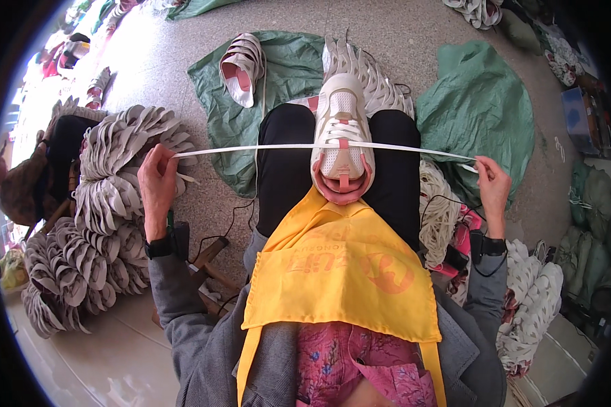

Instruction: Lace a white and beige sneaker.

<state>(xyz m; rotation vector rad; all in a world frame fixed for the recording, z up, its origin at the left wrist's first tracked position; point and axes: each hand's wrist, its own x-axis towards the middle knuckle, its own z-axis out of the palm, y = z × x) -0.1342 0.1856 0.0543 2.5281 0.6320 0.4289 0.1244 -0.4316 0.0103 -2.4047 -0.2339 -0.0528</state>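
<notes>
Spanning hand to hand, a white shoelace (251, 147) crosses the pink-and-white sneaker (341, 129) roughly square to its long axis, toe pointing away from the person. Left hand (158, 169) and right hand (493, 182) each pinch the lace; the right appears slightly nearer. Sneaker sits between the black-trousered knees (395, 132), inward of both.

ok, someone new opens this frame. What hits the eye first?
Probably the bright yellow apron at lower centre, with the white and pink sneaker just above it, between the black-trousered legs. Next, the white shoelace, drawn nearly straight across the sneaker from the left hand to the right hand. Then, at the left, the bulky stacks of what look like grey shoe uppers.
</notes>
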